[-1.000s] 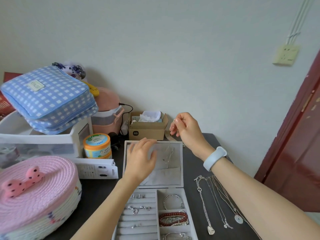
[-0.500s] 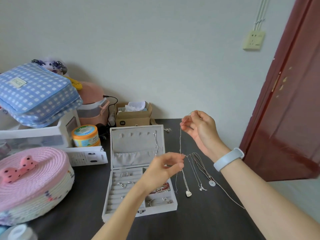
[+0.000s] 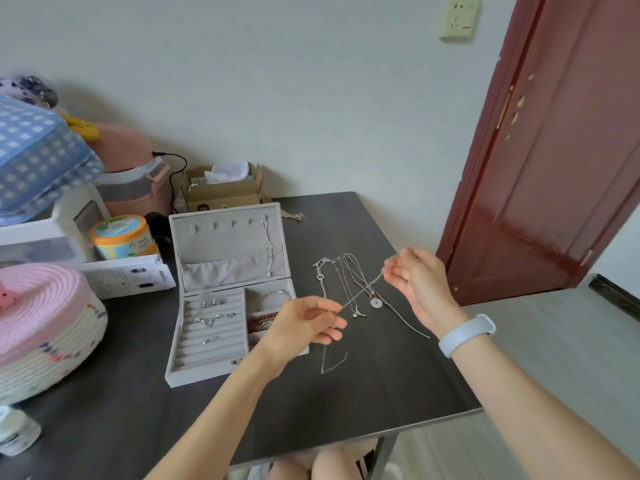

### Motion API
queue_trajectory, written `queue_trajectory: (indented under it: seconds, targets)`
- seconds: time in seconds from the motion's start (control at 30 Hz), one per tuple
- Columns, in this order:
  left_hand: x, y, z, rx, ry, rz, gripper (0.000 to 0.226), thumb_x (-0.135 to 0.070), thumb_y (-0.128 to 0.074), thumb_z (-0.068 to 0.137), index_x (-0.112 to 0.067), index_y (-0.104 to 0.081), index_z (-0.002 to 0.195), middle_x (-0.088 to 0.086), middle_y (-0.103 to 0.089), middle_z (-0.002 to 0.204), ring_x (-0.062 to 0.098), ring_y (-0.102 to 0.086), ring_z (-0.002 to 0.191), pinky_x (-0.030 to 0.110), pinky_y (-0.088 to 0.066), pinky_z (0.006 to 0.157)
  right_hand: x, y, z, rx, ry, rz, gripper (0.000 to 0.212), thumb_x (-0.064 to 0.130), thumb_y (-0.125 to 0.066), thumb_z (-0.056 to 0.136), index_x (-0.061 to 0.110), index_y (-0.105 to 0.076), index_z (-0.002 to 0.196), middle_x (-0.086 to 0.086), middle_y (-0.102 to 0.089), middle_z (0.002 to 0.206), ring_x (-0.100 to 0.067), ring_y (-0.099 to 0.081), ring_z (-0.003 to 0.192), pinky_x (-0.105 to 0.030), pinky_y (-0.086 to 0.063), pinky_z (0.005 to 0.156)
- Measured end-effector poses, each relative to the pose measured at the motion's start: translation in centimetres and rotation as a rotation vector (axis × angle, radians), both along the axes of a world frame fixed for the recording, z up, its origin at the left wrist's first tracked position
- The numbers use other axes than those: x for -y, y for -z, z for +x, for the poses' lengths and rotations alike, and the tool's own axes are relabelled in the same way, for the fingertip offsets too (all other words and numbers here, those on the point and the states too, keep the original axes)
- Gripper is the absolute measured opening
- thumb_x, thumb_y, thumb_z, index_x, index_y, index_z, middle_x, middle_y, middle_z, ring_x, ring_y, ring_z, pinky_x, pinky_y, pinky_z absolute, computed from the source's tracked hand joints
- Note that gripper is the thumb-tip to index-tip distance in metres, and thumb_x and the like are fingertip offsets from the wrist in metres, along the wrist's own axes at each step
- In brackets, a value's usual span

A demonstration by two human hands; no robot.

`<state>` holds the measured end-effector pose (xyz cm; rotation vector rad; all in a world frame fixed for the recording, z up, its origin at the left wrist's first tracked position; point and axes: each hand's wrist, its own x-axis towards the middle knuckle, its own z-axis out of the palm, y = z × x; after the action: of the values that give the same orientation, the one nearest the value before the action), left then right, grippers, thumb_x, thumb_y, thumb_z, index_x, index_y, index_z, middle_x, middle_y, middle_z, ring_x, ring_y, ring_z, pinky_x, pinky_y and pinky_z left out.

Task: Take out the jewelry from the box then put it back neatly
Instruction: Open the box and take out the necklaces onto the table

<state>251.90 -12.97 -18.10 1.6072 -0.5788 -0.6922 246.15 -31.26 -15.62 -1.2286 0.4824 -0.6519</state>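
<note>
A grey jewelry box (image 3: 207,374) lies open on the dark table (image 3: 381,382), its lid (image 3: 228,247) upright with one chain hanging inside. Rings sit in its slots and bracelets in its right compartments. My left hand (image 3: 304,323) and my right hand (image 3: 415,275) each pinch an end of a thin silver necklace (image 3: 362,291), stretched between them above the table right of the box. Its loose end (image 3: 332,365) trails on the table below my left hand. Several other necklaces (image 3: 346,282) lie side by side under it, one with a round pale pendant (image 3: 376,303).
A pink-lidded woven basket (image 3: 41,327) stands at the left, with a white drawer unit (image 3: 45,237), a blue checked bag (image 3: 38,157) and an orange jar (image 3: 121,235) behind it. A cardboard box (image 3: 221,188) sits by the wall. The table's right edge faces a red door (image 3: 554,150).
My right hand lifted the necklace out of the box lid and carried it right. My left hand left the lid and took the chain's lower end; both hands lowered toward the table.
</note>
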Motion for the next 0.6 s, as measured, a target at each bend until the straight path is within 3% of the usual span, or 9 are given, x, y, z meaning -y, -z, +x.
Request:
queue_trajectory:
  seconds: [0.1, 0.17, 0.27, 0.33, 0.43, 0.5, 0.6]
  targets:
    - [-0.1, -0.5, 0.4, 0.193, 0.018, 0.133, 0.018, 0.004, -0.047, 0.09, -0.009, -0.06, 0.092, 0.004, -0.068, 0.079, 0.003, -0.062, 0.058, 0.014, -0.048, 0.059, 0.4, 2.5, -0.7, -0.124, 0.036, -0.02, 0.017, 0.005, -0.042, 0.095, 0.007, -0.049, 0.079, -0.009, -0.053, 0.069, -0.016, -0.054, 0.059, -0.015, -0.051, 0.051]
    - [0.0, -1.3, 0.8, 0.428, 0.041, 0.25, 0.018, 0.002, -0.05, 0.088, -0.009, -0.062, 0.096, 0.0, -0.069, 0.077, 0.002, -0.064, 0.062, 0.014, -0.049, 0.063, 0.6, 4.2, -1.0, -0.27, 0.046, -0.124, 0.012, 0.003, -0.045, 0.091, 0.008, -0.053, 0.084, -0.009, -0.054, 0.074, -0.012, -0.052, 0.057, -0.015, -0.049, 0.049]
    - [0.3, -3.2, 1.1, 0.773, 0.147, 0.371, 0.017, -0.007, -0.056, 0.087, -0.012, -0.067, 0.099, 0.002, -0.072, 0.079, 0.012, -0.063, 0.069, 0.018, -0.048, 0.072, 0.0, 5.4, -1.2, -0.416, 0.043, -0.372, 0.023, -0.001, -0.043, 0.087, 0.015, -0.058, 0.092, -0.007, -0.059, 0.094, -0.016, -0.056, 0.08, -0.03, -0.051, 0.077]
    - [0.8, -4.4, 1.2, 0.925, 0.189, 0.368, 0.016, -0.008, -0.057, 0.087, -0.011, -0.069, 0.098, 0.004, -0.072, 0.079, 0.012, -0.059, 0.067, 0.011, -0.043, 0.072, -1.3, 5.3, -1.4, -0.347, -0.101, -0.434, 0.038, -0.008, -0.039, 0.083, 0.018, -0.06, 0.099, -0.004, -0.061, 0.106, -0.017, -0.056, 0.101, -0.028, -0.045, 0.091]
    - [1.6, -5.9, 1.7, 1.055, 0.189, 0.338, 0.017, -0.008, -0.058, 0.087, -0.011, -0.07, 0.099, 0.004, -0.073, 0.084, 0.012, -0.063, 0.073, 0.013, -0.044, 0.074, -3.9, 4.8, -1.3, -0.195, -0.509, -0.254, 0.042, -0.003, -0.042, 0.077, 0.021, -0.061, 0.106, 0.003, -0.062, 0.114, -0.01, -0.051, 0.118, -0.02, -0.037, 0.097]
    - [1.9, -6.6, 2.2, 1.062, 0.145, 0.315, 0.016, -0.01, -0.059, 0.087, -0.012, -0.069, 0.1, 0.002, -0.073, 0.083, 0.006, -0.061, 0.069, 0.007, -0.042, 0.072, -5.0, 5.1, -1.1, -0.113, -0.67, -0.092, 0.035, 0.009, -0.043, 0.076, 0.019, -0.066, 0.101, -0.002, -0.067, 0.105, -0.014, -0.059, 0.11, -0.028, -0.037, 0.101]
    - [2.0, -6.9, 3.0, 0.991, 0.042, 0.263, 0.012, -0.01, -0.061, 0.086, -0.011, -0.07, 0.095, 0.002, -0.071, 0.073, -0.002, -0.06, 0.059, 0.008, -0.046, 0.072, -5.2, 5.5, -1.2, -0.045, -0.659, 0.039, 0.029, 0.004, -0.036, 0.092, 0.007, -0.064, 0.098, -0.002, -0.062, 0.06, -0.022, -0.064, 0.069, -0.038, -0.046, 0.09]
